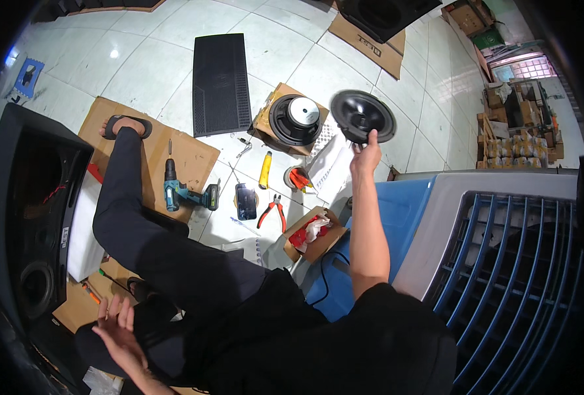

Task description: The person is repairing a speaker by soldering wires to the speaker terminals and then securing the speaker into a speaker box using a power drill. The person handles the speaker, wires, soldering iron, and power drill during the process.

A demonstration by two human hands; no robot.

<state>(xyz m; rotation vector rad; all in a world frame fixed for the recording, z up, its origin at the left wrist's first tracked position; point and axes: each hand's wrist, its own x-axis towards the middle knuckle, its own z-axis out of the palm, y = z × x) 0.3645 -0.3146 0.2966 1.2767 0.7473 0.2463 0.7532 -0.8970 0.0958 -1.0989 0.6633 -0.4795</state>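
— Where is the speaker (361, 113)?

— In the upper half of the frame, right of centre, held up in the person's right hand (367, 157), which grips it at the lower rim with the dark cone toward the camera. The left hand (119, 332), lower left, is empty, its fingers spread.

— How would it handle?

— Probably heavy for its size, with most weight in a magnet hidden behind; the second speaker (298, 118), upper centre, shows such a magnet, facing up on a box (263, 124). The rim looks stiff, perhaps a little slippery. The cone is likely fragile, so the rim is the place to hold, ideally from both sides.

— And the surface?

— Glossy pale tiles (275, 59), with cardboard (153, 148) left of centre, a drill (173, 187) lying at its edge. A phone (246, 201) and pliers (277, 199) rest mid-frame.

— The room?

— Crowded: a black cabinet (25, 217) at far left, a blue-and-grey cooler (450, 197) lower right, stacked cartons (532, 118) upper right.
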